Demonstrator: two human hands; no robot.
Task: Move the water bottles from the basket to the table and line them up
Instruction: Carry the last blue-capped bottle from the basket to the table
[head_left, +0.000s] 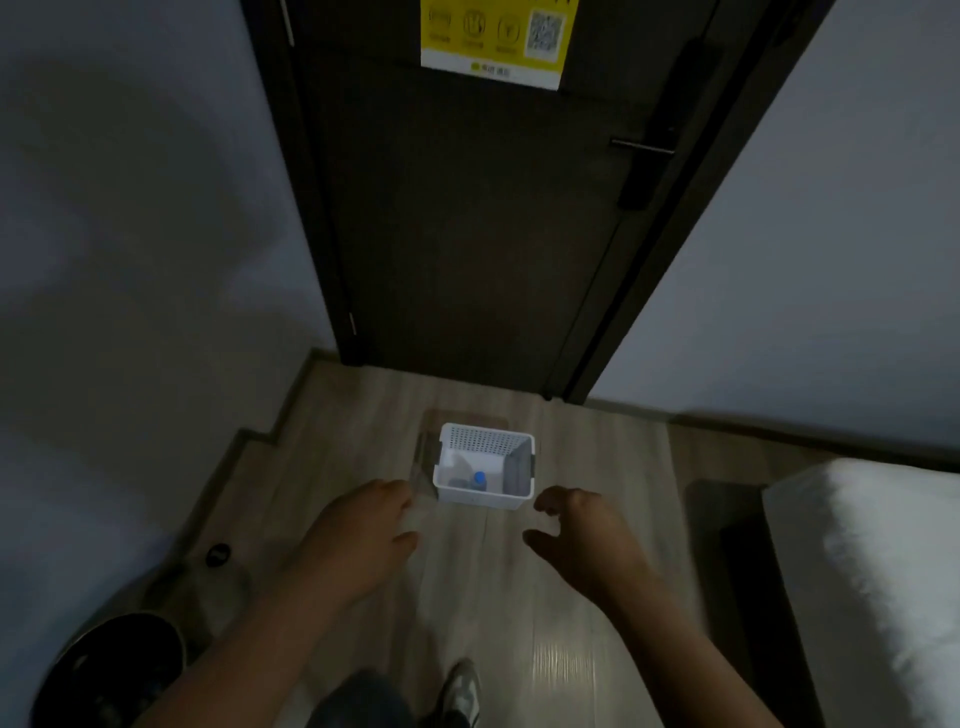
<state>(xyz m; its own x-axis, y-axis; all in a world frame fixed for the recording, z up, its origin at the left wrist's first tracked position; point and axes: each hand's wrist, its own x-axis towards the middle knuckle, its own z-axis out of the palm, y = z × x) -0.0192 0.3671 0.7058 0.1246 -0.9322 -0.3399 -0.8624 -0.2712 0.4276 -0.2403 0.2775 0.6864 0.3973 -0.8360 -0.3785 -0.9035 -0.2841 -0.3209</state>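
A white perforated basket (487, 441) stands on the wooden floor in front of a dark door. Inside it a water bottle with a blue cap (479, 479) shows near the front wall; its body is mostly hidden in shadow. My left hand (358, 535) reaches forward, just left of and below the basket, fingers relaxed and holding nothing. My right hand (576, 530) is stretched out at the basket's lower right, fingers loosely curled and spread, also empty. Neither hand touches the basket. No table is in view.
A dark door (467, 208) with a yellow notice (493, 41) and a handle (644, 148) closes the far end. A white bed (872, 582) fills the right side. A dark round bin (114, 670) sits at lower left. My shoe (462, 691) is on the floor.
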